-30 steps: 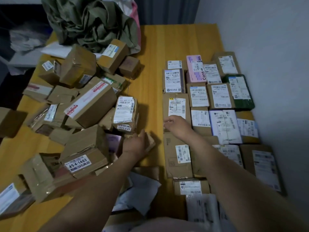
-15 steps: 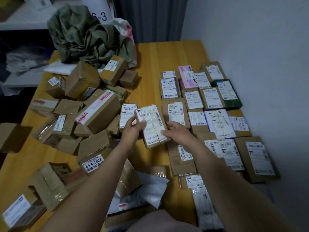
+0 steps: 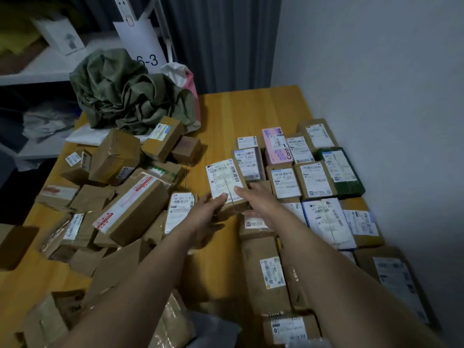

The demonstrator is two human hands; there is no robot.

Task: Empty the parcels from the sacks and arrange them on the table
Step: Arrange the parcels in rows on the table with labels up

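Currently held: parcel [image 3: 226,182], label up for reading.
Left grip [image 3: 208,212]: clamped on parcel's near edge.
Right grip [image 3: 258,204]: clamped likewise; rows [image 3: 313,182] beside, likely destination.

Brown labelled parcel [image 3: 227,187] tilted, held above table [image 3: 251,114], beside arranged rows.

Pale grey wall [image 3: 376,71], dark pleated curtain [image 3: 221,41], white shelf [image 3: 37,69], dim light
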